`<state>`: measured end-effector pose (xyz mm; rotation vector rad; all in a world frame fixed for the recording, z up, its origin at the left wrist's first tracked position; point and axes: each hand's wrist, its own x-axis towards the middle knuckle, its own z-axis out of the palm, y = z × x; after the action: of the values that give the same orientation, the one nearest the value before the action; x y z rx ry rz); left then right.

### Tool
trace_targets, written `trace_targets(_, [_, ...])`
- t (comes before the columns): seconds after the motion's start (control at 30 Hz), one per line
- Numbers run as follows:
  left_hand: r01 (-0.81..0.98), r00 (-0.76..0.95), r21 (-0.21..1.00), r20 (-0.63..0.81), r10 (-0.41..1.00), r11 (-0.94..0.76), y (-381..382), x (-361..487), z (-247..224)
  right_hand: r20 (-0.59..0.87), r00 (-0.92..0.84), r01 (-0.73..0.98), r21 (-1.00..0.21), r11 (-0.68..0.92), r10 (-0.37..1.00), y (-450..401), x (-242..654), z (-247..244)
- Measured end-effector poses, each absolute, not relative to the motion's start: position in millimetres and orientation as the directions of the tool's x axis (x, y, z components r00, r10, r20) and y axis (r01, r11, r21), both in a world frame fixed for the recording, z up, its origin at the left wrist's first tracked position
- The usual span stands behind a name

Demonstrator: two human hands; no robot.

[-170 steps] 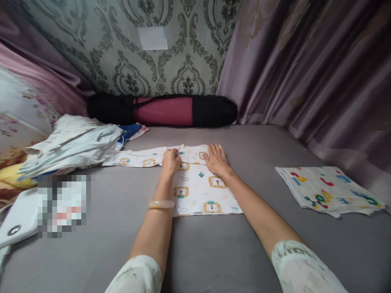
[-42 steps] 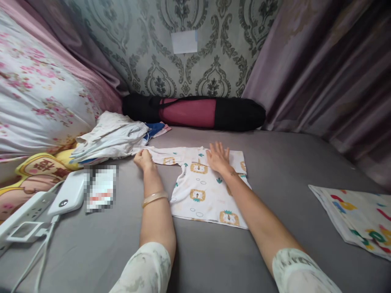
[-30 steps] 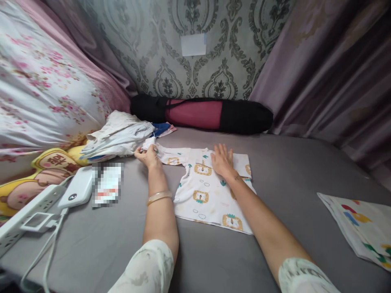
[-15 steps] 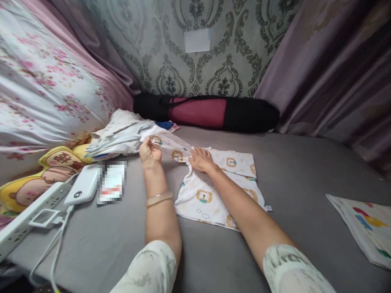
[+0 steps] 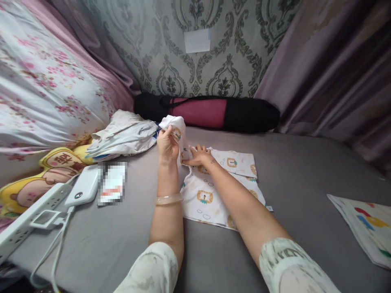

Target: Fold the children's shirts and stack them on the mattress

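A small white shirt [image 5: 195,207] with lion-face prints lies flat on the grey bed sheet, one sleeve folded across its upper right. My left hand [image 5: 168,147] pinches the cuff end of the other sleeve [image 5: 182,140], which rises off the sheet. Lying on the shirt where that sleeve joins the body is my right hand [image 5: 200,156], fingers spread and palm down. A small tag [image 5: 269,208] sticks out at the shirt's right edge.
Crumpled clothes [image 5: 125,132] are heaped at the left, near a yellow cartoon cushion [image 5: 27,191]. A power bank [image 5: 84,185] and power strip [image 5: 36,211] sit at left. A black-and-red long bag [image 5: 201,113] lies along the wall; folded cloth [image 5: 363,228] is at right.
My left hand has moved right and slightly up with the sleeve end, bringing it closer to my right hand. The sleeve, stretched out to the left before, now bends upward. My right hand has shifted slightly.
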<state>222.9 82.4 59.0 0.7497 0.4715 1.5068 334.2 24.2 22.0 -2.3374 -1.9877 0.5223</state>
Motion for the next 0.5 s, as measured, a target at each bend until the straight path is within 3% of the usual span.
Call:
trace_targets(0.1, [-0.672, 0.033, 0.732, 0.181, 0.983, -0.112, 79, 234, 58, -0.102, 0.108, 0.904, -0.405, -0.140, 0.989, 16, 345, 15])
trace_targets(0.17, [-0.657, 0.030, 0.743, 0.193, 0.981, -0.126, 77, 243, 56, 0.014, 0.212, 0.806, -0.568, -0.166, 0.977, 9, 356, 10])
trace_targets(0.23, [-0.639, 0.038, 0.757, 0.210, 0.977, -0.138, 75, 254, 53, 0.020, 0.361, 0.610, -0.761, -0.221, 0.932, -1, 368, 7])
trace_targets(0.3, [-0.602, 0.063, 0.786, 0.221, 0.973, -0.140, 70, 266, 49, -0.103, 0.445, 0.297, -0.920, -0.255, 0.890, -14, 379, 9])
trace_targets(0.4, [-0.507, 0.132, 0.853, 0.217, 0.967, -0.122, 56, 285, 44, -0.290, 0.447, -0.163, -0.957, -0.242, 0.846, -36, 396, 17])
trace_targets(0.5, [-0.395, 0.220, 0.913, 0.205, 0.954, -0.105, 36, 304, 38, -0.354, 0.413, -0.339, -0.915, -0.219, 0.840, -55, 411, 21])
